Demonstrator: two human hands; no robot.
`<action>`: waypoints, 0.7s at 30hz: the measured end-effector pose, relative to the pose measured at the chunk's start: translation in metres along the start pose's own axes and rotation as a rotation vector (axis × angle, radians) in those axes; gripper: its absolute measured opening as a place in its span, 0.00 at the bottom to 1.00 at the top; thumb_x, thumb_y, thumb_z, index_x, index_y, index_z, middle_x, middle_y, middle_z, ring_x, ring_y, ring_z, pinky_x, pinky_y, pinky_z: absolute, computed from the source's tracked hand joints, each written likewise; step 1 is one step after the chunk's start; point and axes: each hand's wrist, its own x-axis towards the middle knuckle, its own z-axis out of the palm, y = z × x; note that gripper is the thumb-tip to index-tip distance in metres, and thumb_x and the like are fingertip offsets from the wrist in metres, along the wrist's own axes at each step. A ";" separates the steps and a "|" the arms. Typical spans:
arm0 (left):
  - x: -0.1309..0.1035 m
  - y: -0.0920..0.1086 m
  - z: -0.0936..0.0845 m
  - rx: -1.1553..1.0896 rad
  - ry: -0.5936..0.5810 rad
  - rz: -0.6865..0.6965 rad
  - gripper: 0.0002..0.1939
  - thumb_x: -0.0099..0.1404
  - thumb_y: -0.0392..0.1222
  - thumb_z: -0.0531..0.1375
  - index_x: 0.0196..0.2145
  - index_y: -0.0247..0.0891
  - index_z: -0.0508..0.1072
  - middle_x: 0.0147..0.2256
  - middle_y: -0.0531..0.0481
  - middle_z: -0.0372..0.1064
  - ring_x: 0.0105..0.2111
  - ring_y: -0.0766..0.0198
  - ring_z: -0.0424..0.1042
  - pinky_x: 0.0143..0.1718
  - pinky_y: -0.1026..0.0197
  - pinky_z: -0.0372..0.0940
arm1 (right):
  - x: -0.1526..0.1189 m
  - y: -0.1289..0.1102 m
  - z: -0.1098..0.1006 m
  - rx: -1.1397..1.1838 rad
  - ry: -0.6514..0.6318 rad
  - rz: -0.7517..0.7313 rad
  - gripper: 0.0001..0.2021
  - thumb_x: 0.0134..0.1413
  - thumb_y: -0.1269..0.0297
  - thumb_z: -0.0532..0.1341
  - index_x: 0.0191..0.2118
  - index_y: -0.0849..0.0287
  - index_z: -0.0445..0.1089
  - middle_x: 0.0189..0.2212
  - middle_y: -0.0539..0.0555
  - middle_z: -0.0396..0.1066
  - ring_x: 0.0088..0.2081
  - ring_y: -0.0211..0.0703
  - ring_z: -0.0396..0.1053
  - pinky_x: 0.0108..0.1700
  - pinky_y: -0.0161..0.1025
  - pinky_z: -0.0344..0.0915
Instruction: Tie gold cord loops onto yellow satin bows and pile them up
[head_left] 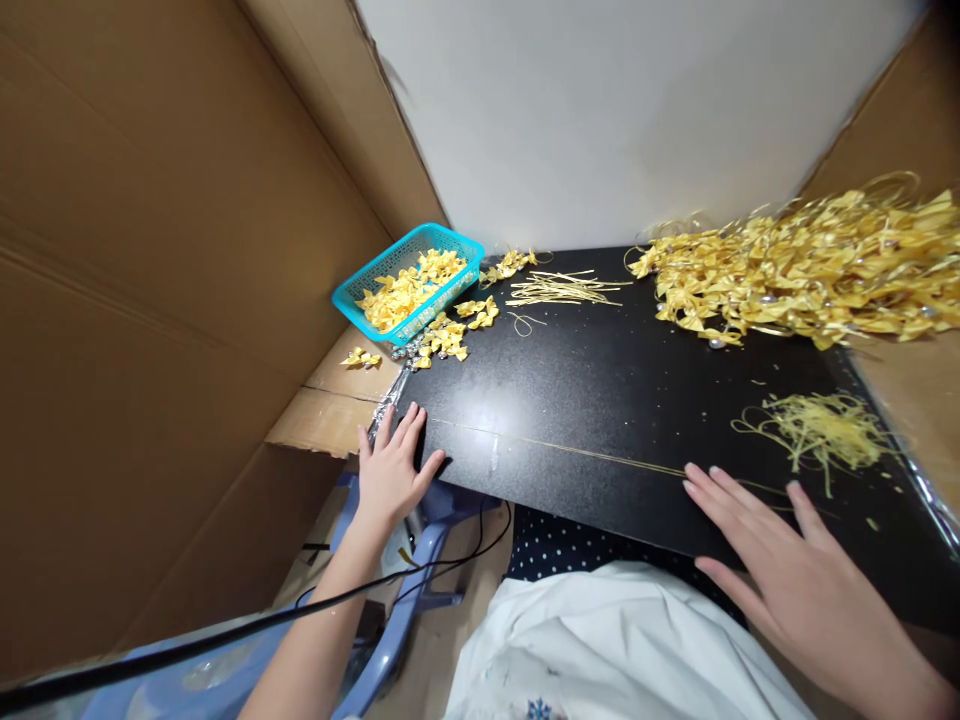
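One thin, doubled-looking gold cord lies across the smooth black worktop, close to its near edge; we see its long axis run from left to right, slanting slightly toward the person at the right; it looks nearly straight between the two hands. The bare left hand rests at the worktop's left end, its fingers and thumb spread and flat, pinching nothing; the cord's faint left end lies just beside its fingertips, to their right, and we cannot tell whether they touch. The bare right hand is the nearer to the cord; its fingers are stretched out, the thumb held apart, with nothing pinched; the cord reaches the fingertips from the left, seems to pass under them, and shows beyond them as loosely parted strands; we judge that the placing of these fingertips over the cord is the relation that counts here. Farther off, we find a bundle of straight pale-gold strips beyond the cord's middle; a tangled heap of pale-yellow strands beyond the right hand; a large pile of shiny yellow ribbon bows at the far right; and a turquoise openwork plastic basket at the far left, holding more bows.
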 end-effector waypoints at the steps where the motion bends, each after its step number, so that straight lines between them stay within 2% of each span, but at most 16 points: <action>1: 0.000 0.000 0.000 0.003 -0.002 0.002 0.33 0.67 0.55 0.49 0.65 0.39 0.58 0.65 0.46 0.54 0.68 0.46 0.43 0.65 0.33 0.33 | 0.000 0.000 0.000 0.003 0.000 0.000 0.32 0.66 0.50 0.44 0.71 0.55 0.37 0.62 0.56 0.62 0.59 0.56 0.64 0.63 0.62 0.44; 8: -0.001 -0.001 -0.002 -0.020 -0.016 0.011 0.32 0.68 0.54 0.47 0.65 0.38 0.57 0.65 0.45 0.53 0.68 0.46 0.43 0.65 0.32 0.36 | 0.000 0.002 -0.003 0.024 -0.077 0.025 0.34 0.65 0.49 0.47 0.70 0.54 0.37 0.63 0.57 0.59 0.61 0.54 0.61 0.65 0.63 0.40; 13: 0.001 -0.005 0.001 -0.074 0.012 0.030 0.32 0.69 0.55 0.45 0.66 0.40 0.54 0.65 0.44 0.53 0.68 0.44 0.43 0.64 0.29 0.37 | -0.001 0.007 -0.014 0.068 -0.190 0.057 0.34 0.65 0.53 0.50 0.70 0.51 0.33 0.65 0.57 0.56 0.64 0.53 0.57 0.63 0.69 0.45; 16: 0.002 -0.005 0.001 -0.091 0.015 0.039 0.32 0.70 0.55 0.45 0.67 0.41 0.53 0.65 0.44 0.53 0.68 0.43 0.43 0.64 0.28 0.37 | -0.003 0.011 -0.019 0.108 -0.234 0.084 0.33 0.65 0.54 0.50 0.70 0.51 0.36 0.65 0.56 0.55 0.65 0.53 0.55 0.62 0.71 0.46; 21: 0.004 -0.003 -0.003 -0.076 0.024 0.032 0.32 0.70 0.56 0.43 0.68 0.45 0.50 0.66 0.46 0.53 0.68 0.45 0.43 0.63 0.27 0.38 | -0.003 0.014 -0.027 0.197 -0.271 0.120 0.29 0.65 0.57 0.51 0.69 0.51 0.44 0.65 0.57 0.56 0.66 0.53 0.53 0.63 0.73 0.41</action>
